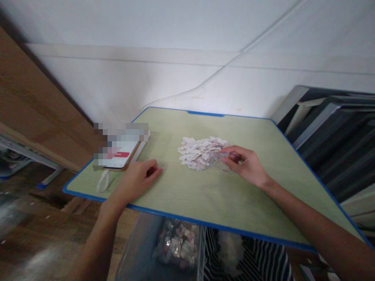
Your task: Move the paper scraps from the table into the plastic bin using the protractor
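My right hand pinches a small clear plastic bag between thumb and fingertips, at the right edge of a pile of small white paper pieces. The bag overlaps part of the pile. Nearer the left side of the pale green table, my left hand rests with its fingers curled and thumb close to them. Whether anything sits in that pinch is too small to make out. Behind the left hand lies a phone, partly pixelated, with a white loop strap hanging toward me.
Below the table's front edge stands a plastic bin holding shiny clear packets. Beside it is a black-and-white striped cloth. Dark flat panels lean at the right, and a large brown cardboard piece stands at the left.
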Tool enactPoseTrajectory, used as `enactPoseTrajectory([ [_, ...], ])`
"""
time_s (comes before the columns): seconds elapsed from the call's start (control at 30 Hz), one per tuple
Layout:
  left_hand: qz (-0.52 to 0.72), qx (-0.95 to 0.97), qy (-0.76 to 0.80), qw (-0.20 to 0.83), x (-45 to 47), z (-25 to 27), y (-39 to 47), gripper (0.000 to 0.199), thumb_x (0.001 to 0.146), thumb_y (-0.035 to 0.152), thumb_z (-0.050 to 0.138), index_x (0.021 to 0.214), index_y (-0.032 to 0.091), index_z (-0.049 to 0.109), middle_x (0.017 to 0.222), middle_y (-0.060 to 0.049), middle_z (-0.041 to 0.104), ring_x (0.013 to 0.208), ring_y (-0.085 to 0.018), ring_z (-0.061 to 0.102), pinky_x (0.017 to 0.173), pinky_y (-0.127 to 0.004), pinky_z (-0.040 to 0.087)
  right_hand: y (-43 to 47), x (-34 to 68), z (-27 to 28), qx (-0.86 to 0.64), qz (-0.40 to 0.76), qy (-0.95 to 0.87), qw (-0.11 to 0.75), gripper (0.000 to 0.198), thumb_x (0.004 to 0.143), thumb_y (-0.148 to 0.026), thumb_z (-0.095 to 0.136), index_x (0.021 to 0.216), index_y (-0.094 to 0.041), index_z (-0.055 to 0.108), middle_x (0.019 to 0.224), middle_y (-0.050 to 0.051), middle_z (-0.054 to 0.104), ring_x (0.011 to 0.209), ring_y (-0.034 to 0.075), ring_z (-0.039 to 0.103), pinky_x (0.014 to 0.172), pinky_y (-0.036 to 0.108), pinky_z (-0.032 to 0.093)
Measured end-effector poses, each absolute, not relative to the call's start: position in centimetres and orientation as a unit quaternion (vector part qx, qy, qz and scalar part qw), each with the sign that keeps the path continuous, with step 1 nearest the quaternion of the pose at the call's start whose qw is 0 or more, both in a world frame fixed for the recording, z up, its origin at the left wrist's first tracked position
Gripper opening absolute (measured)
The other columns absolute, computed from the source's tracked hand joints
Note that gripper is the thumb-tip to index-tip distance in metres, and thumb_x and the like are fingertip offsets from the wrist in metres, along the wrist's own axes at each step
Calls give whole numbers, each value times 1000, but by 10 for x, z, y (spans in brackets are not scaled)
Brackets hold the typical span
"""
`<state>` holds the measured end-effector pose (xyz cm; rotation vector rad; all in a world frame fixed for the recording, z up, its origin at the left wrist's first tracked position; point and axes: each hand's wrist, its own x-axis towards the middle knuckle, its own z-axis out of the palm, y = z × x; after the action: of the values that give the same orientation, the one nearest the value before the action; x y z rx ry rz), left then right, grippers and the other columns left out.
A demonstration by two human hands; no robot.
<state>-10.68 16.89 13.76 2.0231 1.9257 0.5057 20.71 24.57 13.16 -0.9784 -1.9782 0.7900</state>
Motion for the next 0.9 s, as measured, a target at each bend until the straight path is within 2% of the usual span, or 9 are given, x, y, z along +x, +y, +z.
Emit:
enactPoseTrajectory([
  [0.33, 169, 706, 673, 139, -108, 134, 170, 31, 82, 48, 42, 61, 25, 43, 55, 1, 49, 55, -17, 46, 59, -31, 28, 242, 205, 127, -349, 251, -806, 407, 19, 86, -27, 64, 97, -16, 75, 63, -1, 59, 48, 8, 42, 47, 21, 36],
  [0.67, 161, 710, 672, 135, -110, 133, 169, 32, 84, 48, 41, 62, 25, 43, 57, 0, 50, 56, -16, 46, 60, -30, 28, 239, 202, 125, -324, 258, -821, 392, 19, 85, -23, 63, 95, -13, 75, 61, -2, 54, 49, 7, 42, 47, 20, 36],
  [0.9, 83, 726, 676, 98, -104, 138, 170, 29, 89, 41, 40, 65, 24, 41, 60, -2, 53, 59, -18, 50, 60, -31, 27, 237, 202, 128, -326, 247, -832, 375, 20, 87, -23, 61, 97, -15, 75, 62, -2, 58, 48, 7, 41, 47, 20, 36],
])
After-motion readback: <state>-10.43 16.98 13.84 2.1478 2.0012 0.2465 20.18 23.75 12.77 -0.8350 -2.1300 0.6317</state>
